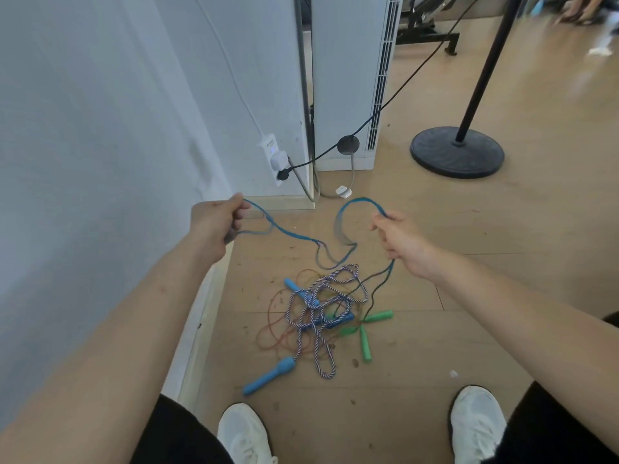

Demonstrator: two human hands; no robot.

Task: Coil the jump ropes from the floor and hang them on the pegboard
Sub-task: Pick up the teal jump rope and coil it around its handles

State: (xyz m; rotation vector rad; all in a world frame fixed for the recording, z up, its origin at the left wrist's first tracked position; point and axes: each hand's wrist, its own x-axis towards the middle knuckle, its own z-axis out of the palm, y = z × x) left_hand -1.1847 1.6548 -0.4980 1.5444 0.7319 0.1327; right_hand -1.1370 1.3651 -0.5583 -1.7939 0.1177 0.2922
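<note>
Left hand (217,222) and right hand (402,241) are both pinching a blue rope (360,198) above the floor tangle (318,306), its blurred strand disappearing among overlapping cords.

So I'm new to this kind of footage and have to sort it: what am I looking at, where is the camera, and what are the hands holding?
There is no machine here: this is one picture from a wide-angle camera worn on a person's head, looking forward and down. The two bare arms are that person's own. The left hand and the right hand each pinch part of a thin blue cord jump rope, which sags between them and trails down towards the wooden floor. There, ahead of the white shoes, lies a tangled pile: a blue-and-white striped braided rope, a thin orange rope, light blue plastic handles and green plastic handles. Which handles belong to which rope is hard to tell.
</note>
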